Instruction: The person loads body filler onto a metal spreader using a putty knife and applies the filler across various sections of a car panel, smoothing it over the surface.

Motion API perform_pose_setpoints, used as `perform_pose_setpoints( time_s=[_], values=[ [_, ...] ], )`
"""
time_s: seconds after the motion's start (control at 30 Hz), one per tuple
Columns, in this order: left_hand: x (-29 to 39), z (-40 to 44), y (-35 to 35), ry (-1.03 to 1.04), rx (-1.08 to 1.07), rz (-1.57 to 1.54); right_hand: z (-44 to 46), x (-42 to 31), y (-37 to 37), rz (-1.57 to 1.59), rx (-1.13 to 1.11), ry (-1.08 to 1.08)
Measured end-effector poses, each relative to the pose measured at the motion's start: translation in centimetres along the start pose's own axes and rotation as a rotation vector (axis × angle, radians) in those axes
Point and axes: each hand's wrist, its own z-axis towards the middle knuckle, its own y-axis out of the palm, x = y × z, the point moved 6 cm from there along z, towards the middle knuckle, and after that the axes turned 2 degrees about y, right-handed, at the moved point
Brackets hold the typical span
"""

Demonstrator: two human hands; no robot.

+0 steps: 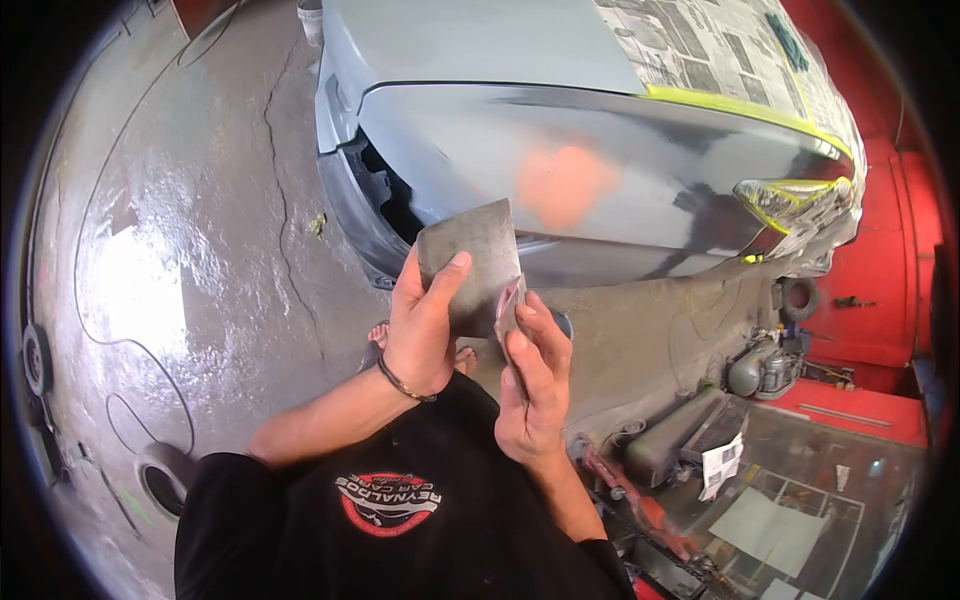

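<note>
My left hand (420, 325), with a dark bracelet at the wrist, grips a flat grey metal plate (475, 250), thumb lying across its face. My right hand (538, 385) is closed on a thin spreader (508, 318) with pinkish filler on it. The spreader meets the plate's right edge. Beyond both hands stands a grey car body panel (450, 130), which carries an orange-pink filler patch (567, 185). The ends of some fingers on my left hand are hidden behind the plate.
Newspaper (690, 45) with yellow tape covers part of the car. A dark opening (385, 185) shows at the panel's left end. A hose (150, 345) and a tyre (163, 475) lie on the wet-looking floor. An air compressor (760, 370) stands at the right.
</note>
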Motion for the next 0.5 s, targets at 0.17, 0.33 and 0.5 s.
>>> perform_pose_setpoints(
  time_s=[0.17, 0.33, 0.5],
  values=[
    [3.4, 0.6, -1.6, 0.151, -0.003, -0.113, 0.9, 2.9, -1.4, -0.27, -0.096, 0.066],
    [9.3, 0.6, -2.9, 0.254, -0.068, -0.228, 7.7, 5.9, -3.8, -0.904, -0.041, 0.001],
    [9.5, -0.8, -3.7, 0.221, -0.032, -0.16, 13.5, 7.5, -2.1, -0.968, 0.064, -0.073]
  ],
)
